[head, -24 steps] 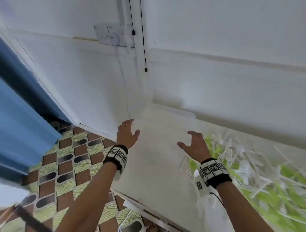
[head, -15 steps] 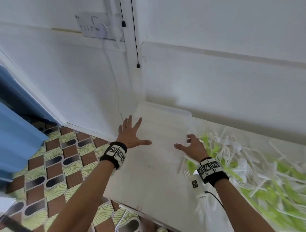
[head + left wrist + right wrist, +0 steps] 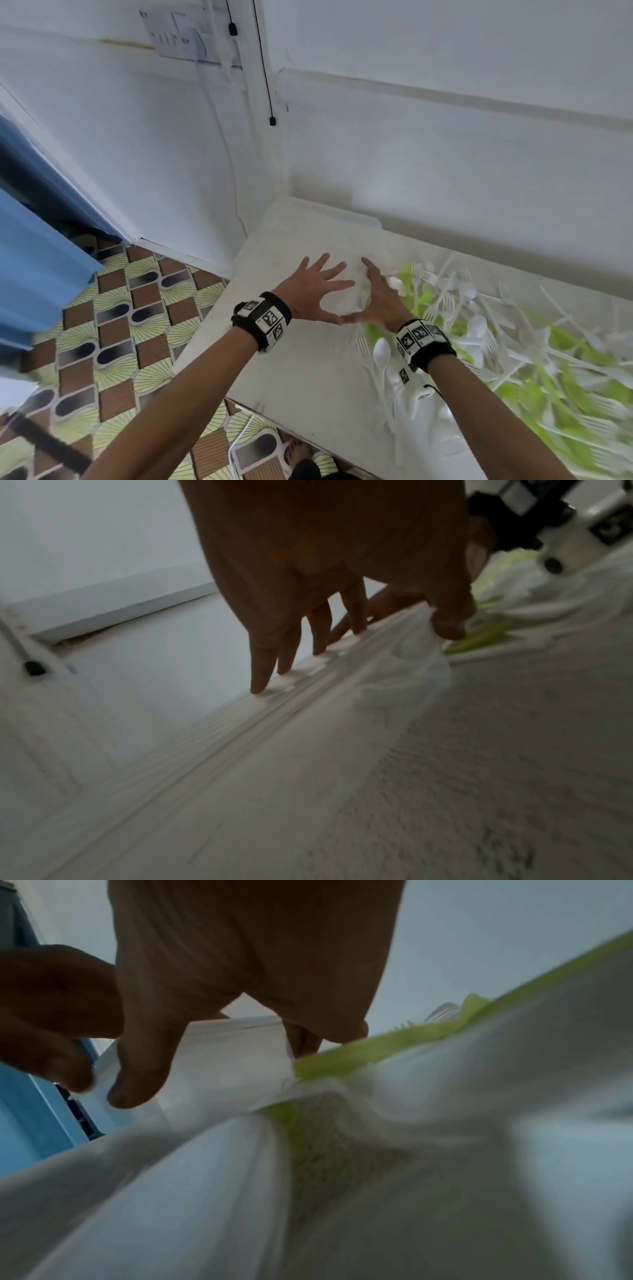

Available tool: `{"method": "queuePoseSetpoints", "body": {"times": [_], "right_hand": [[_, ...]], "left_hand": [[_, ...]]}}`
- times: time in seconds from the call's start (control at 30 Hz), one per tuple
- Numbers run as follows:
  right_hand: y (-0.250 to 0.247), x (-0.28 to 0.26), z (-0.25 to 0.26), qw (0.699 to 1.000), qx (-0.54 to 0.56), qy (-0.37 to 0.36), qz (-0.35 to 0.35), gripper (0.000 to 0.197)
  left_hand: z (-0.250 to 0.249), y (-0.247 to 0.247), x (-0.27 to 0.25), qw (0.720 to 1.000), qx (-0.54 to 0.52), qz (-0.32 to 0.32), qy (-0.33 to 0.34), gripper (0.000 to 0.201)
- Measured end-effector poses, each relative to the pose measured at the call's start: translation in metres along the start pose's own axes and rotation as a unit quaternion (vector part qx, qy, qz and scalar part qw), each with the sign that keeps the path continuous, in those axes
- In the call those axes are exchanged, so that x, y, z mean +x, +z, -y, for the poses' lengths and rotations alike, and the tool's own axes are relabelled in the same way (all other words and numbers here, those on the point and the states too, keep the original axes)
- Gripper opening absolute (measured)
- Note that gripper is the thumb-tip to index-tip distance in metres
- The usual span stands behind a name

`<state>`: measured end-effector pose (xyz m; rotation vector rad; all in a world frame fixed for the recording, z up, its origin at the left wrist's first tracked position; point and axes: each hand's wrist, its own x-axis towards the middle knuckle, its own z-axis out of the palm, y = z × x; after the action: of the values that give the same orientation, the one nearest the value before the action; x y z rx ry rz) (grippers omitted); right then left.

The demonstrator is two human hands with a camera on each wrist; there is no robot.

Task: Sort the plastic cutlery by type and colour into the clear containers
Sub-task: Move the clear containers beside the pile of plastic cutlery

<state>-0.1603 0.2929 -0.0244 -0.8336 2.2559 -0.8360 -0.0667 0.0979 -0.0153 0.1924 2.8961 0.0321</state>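
White and lime-green plastic forks and spoons lie in a loose pile (image 3: 462,308) on the right half of the white table (image 3: 301,383). Both hands hover together over the table's far middle, just left of the pile. My left hand (image 3: 315,291) is spread flat with straight fingers (image 3: 263,669) reaching down to the surface. My right hand (image 3: 380,301) is loosely curved, its thumb meeting the left thumb. A faint translucent shape (image 3: 347,294) sits between them; blur hides what it is. A green fork (image 3: 377,1042) lies under the right hand (image 3: 240,961).
The table stands in a corner against white walls. A wall socket (image 3: 181,37) and a hanging black cable end (image 3: 272,120) are above it. A blue door (image 3: 34,257) and patterned floor tiles (image 3: 120,325) are to the left, past the table's left edge.
Both hands have moved toward each other and forward over the table until the thumbs meet. The left hand has spread flat. The head view has shifted left to right.
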Motion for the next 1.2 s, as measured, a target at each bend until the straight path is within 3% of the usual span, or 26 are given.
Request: {"method": "queuePoseSetpoints", "body": {"times": [0.13,0.23,0.37,0.47,0.57,0.67,0.73,0.8,0.87,0.97,1.07,1.13,1.2], "right_hand": [[0.004,0.002,0.000,0.999,0.029,-0.023,-0.023,0.145],[0.003,0.003,-0.001,0.999,0.024,-0.023,-0.024,0.147],[0.005,0.005,-0.001,0.998,0.018,-0.040,-0.039,0.151],[0.005,0.008,-0.001,0.999,0.011,-0.032,-0.038,0.152],[0.002,0.007,-0.001,0.997,-0.023,-0.060,-0.037,0.140],[-0.005,0.006,0.006,0.994,-0.057,-0.080,-0.046,0.138],[-0.014,0.005,0.014,0.992,-0.073,-0.090,-0.055,0.140],[-0.027,0.002,0.020,0.990,-0.080,-0.098,-0.057,0.138],[-0.044,-0.003,0.020,0.990,-0.076,-0.104,-0.060,0.134],[-0.071,-0.014,0.013,0.992,-0.032,-0.096,-0.072,0.130],[-0.100,-0.029,0.004,0.992,0.018,-0.085,-0.092,0.128],[-0.122,-0.040,-0.001,0.990,0.029,-0.073,-0.119,0.129],[-0.142,-0.050,-0.002,0.986,0.010,-0.058,-0.158,0.130]], "left_hand": [[-0.006,0.019,-0.004,0.989,0.126,-0.064,0.035,0.074],[-0.004,0.024,-0.006,0.980,0.145,-0.127,0.058,0.067],[-0.007,-0.024,0.000,0.962,0.006,-0.262,0.079,0.063],[-0.002,-0.069,-0.012,0.927,-0.165,-0.335,-0.005,0.050],[0.017,-0.106,-0.031,0.847,-0.304,-0.432,-0.052,0.037],[0.039,-0.129,-0.045,0.770,-0.349,-0.532,-0.049,0.040],[0.059,-0.134,-0.056,0.711,-0.367,-0.592,-0.093,0.041],[0.079,-0.131,-0.069,0.631,-0.414,-0.640,-0.145,0.040],[0.097,-0.120,-0.080,0.529,-0.500,-0.667,-0.158,0.036],[0.118,-0.091,-0.092,0.380,-0.632,-0.651,-0.182,0.035],[0.130,-0.053,-0.101,0.250,-0.741,-0.584,-0.216,0.069],[0.133,-0.025,-0.101,0.217,-0.773,-0.541,-0.251,0.074],[0.129,-0.002,-0.097,0.215,-0.786,-0.514,-0.269,0.071]]}}
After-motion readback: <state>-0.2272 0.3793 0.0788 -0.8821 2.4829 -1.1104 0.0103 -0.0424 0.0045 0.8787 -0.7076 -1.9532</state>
